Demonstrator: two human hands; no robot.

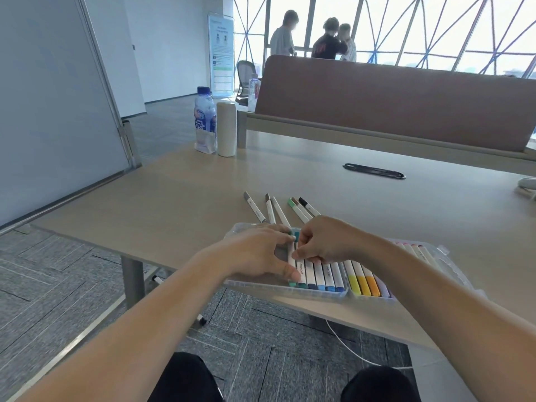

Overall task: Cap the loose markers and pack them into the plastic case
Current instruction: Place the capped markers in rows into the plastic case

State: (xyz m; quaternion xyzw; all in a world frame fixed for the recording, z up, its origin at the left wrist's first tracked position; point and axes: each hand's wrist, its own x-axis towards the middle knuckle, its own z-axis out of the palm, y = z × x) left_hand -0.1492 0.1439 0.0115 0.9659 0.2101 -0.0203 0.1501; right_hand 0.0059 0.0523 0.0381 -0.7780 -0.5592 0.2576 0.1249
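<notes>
A clear plastic case (255,286) lies at the table's near edge, with white markers (330,275) in a row inside, caps blue, yellow and orange. My left hand (258,253) and my right hand (324,242) meet over the case's left part, both with fingers curled round a white marker with a teal-green cap (291,258) at the left end of the row. Several loose markers (278,211) lie on the table just beyond the case, with grey, brown, green and black caps.
A water bottle (205,120) and a white cylinder (226,129) stand at the table's far left. A black cable slot (374,171) sits mid-table. A brown divider panel (391,105) runs behind. A whiteboard (52,111) stands left. Three people stand far off.
</notes>
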